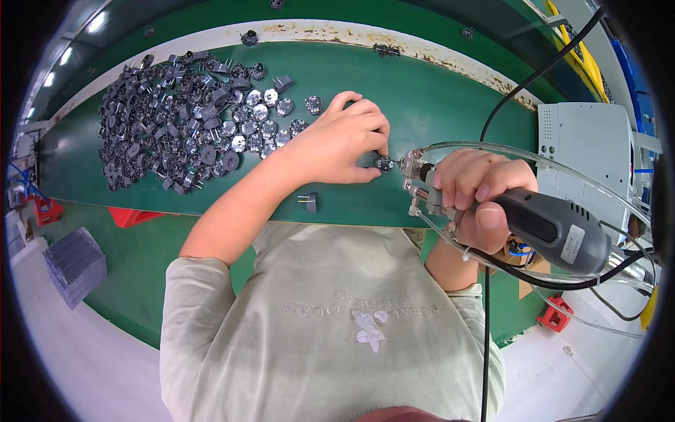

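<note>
My left hand (348, 141) reaches over the green bench, its thumb and fingers closed on a small round black part (384, 164) with a shiny face. My right hand (485, 186) is wrapped round a grey electric screwdriver (555, 228) held sideways. The metal nose (413, 176) of the screwdriver points at the part and comes very close to it; whether they touch I cannot tell. Clear hoses and a black cable run off the tool. Below my left wrist lies a loose dark part with pins (308, 202).
A large heap of similar round parts (183, 123) covers the left of the green bench (436, 77). A worn white rail (337, 32) borders the far side. A white machine box (587, 155) stands at right. A black cable (524, 84) hangs near my right hand.
</note>
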The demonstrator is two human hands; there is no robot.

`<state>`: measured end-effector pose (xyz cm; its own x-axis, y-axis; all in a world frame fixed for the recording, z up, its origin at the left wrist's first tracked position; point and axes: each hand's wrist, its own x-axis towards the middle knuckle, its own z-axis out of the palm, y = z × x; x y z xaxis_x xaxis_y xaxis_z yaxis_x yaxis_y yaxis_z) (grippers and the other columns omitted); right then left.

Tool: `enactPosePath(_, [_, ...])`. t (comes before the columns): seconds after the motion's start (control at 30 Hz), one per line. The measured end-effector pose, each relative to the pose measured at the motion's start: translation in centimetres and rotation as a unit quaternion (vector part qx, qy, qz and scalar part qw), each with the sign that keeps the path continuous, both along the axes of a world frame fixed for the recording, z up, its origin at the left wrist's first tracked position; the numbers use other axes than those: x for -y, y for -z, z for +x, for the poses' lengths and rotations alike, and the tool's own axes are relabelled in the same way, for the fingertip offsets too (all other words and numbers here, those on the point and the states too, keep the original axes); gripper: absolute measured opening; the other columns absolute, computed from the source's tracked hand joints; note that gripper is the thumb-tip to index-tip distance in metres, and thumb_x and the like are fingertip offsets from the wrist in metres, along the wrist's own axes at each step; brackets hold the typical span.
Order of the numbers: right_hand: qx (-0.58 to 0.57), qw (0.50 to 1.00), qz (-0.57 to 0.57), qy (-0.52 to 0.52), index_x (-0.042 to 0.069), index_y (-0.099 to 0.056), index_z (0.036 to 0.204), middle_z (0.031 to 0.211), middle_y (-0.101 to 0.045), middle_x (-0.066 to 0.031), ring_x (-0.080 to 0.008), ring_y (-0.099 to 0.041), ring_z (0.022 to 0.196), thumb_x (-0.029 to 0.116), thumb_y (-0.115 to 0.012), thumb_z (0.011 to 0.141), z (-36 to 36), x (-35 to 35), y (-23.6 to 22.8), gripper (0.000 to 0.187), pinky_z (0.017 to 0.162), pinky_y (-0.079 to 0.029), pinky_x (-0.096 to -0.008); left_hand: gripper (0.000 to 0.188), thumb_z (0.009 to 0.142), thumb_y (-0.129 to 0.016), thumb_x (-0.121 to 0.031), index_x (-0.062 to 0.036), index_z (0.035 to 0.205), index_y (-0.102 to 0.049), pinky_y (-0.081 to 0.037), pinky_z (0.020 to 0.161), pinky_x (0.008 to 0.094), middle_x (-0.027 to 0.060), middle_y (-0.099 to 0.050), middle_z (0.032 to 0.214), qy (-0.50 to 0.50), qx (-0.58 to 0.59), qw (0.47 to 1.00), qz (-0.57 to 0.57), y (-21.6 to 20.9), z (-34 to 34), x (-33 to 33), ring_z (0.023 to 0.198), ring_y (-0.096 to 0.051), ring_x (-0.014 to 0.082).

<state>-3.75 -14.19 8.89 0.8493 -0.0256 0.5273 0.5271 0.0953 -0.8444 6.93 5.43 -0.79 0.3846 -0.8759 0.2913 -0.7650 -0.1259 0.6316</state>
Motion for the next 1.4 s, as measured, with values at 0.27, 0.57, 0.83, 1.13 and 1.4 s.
enactPosePath(0.27, [0.009, 1.000, 0.006, 0.019, 0.003, -0.057, 0.086, 0.067, -0.063, -0.0096, -0.0177, -0.060, 0.058, 0.008, -0.084, 0.082, 0.4, -0.9, 0.5, 0.028, 0.056, -0.053, -0.0338, 0.023, 0.074, -0.082, -0.022, -0.0088, 0.091, -0.073, -0.031, 0.116, 0.0539, 0.0022, -0.064, 0.106, 0.011, -0.010, 1.000, -0.003, 0.2, -0.2, 0.1, 0.118, -0.058, 0.0245])
enactPosePath(0.57, [-0.046, 0.994, -0.103, 0.007, 0.007, -0.059, 0.087, 0.068, -0.062, -0.0056, -0.0212, -0.061, 0.059, 0.012, -0.083, 0.081, 0.7, -1.9, -1.2, 0.025, 0.059, -0.053, -0.0357, 0.022, 0.073, -0.082, -0.021, -0.0089, 0.087, -0.072, -0.032, 0.115, 0.0507, 0.0022, -0.067, 0.102, 0.020, -0.015, 1.000, 0.000, 0.1, 0.0, 0.2, 0.117, -0.059, 0.0243])
enactPosePath(0.83, [0.027, 0.997, 0.067, -0.027, 0.006, -0.052, 0.092, 0.067, -0.060, -0.0073, -0.0208, -0.059, 0.056, 0.023, -0.082, 0.090, -1.0, 0.2, -2.4, 0.034, 0.057, -0.054, -0.0399, 0.023, 0.075, -0.083, -0.025, -0.0098, 0.089, -0.073, -0.033, 0.115, 0.0497, 0.0014, -0.067, 0.103, 0.014, -0.010, 1.000, -0.015, 0.8, 0.0, 0.0, 0.117, -0.059, 0.0245])
enactPosePath(1.13, [-0.007, 0.999, 0.020, -0.025, 0.009, -0.049, 0.094, 0.067, -0.055, -0.0055, -0.0195, -0.055, 0.053, 0.027, -0.068, 0.095, -0.6, -0.7, -0.4, 0.026, 0.058, -0.053, -0.0402, 0.022, 0.077, -0.084, -0.025, -0.0107, 0.091, -0.074, -0.033, 0.115, 0.0500, 0.0010, -0.068, 0.106, 0.018, -0.019, 1.000, -0.013, 0.7, 0.2, -0.2, 0.118, -0.058, 0.0246])
enactPosePath(1.4, [-0.007, 1.000, 0.021, -0.022, 0.009, -0.049, 0.093, 0.067, -0.056, -0.0053, -0.0194, -0.056, 0.052, 0.027, -0.069, 0.094, -0.5, -0.8, -0.1, 0.027, 0.057, -0.054, -0.0404, 0.022, 0.077, -0.085, -0.024, -0.0105, 0.091, -0.075, -0.033, 0.115, 0.0495, 0.0011, -0.068, 0.106, 0.018, -0.020, 1.000, -0.013, 0.7, 0.2, -0.1, 0.119, -0.058, 0.0246])
